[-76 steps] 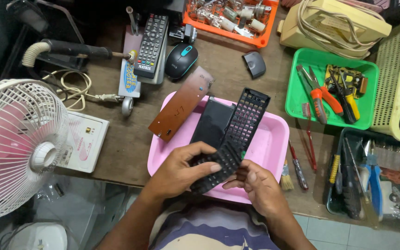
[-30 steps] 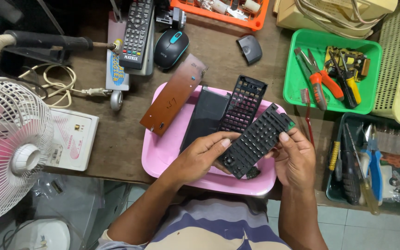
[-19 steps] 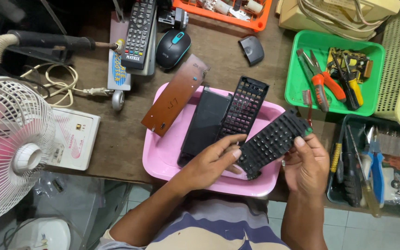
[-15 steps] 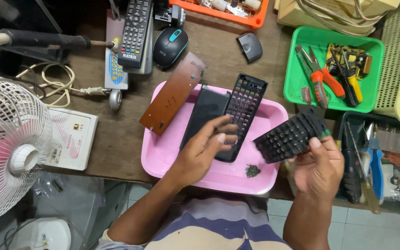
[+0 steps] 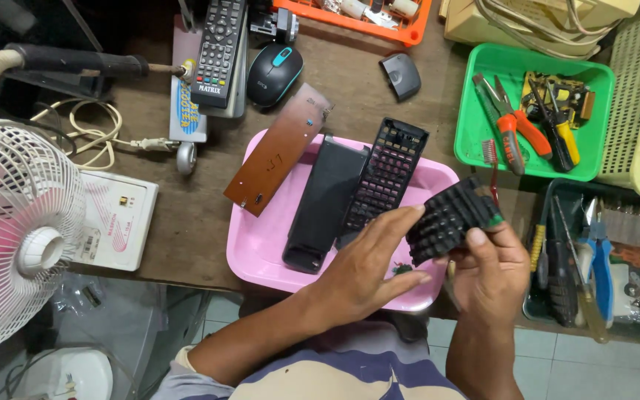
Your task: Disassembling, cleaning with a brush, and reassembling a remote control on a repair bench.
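The right hand [image 5: 492, 267] has its fingers [image 5: 478, 238] wrapped around a black rubber keypad [image 5: 450, 218], lifted above the right edge of the pink tray [image 5: 261, 244]. The left hand [image 5: 368, 267] reaches across beside it, fingers [image 5: 398, 220] spread, fingertips meeting the keypad's left end without closing on it. In the tray lie a black remote back shell [image 5: 326, 201] and a front shell full of button holes [image 5: 385, 178]. A brown circuit board [image 5: 279, 148] leans over the tray's corner on the desk [image 5: 187, 237]. A green tray of pliers [image 5: 531, 122] sits further right.
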